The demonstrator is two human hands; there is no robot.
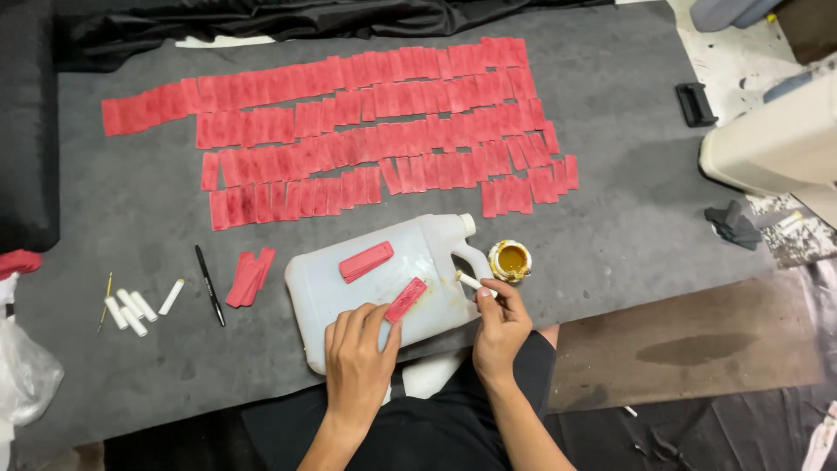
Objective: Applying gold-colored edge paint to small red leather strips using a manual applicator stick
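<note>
On the white jug (349,292), left hand (357,362) pins a red strip (406,299); right hand (499,324) pinches a small white stick (471,281) beside the glue cap (510,260). Gluing step; next needs steady dab.

Bare mat (610,218) right of strips (349,131)
</note>
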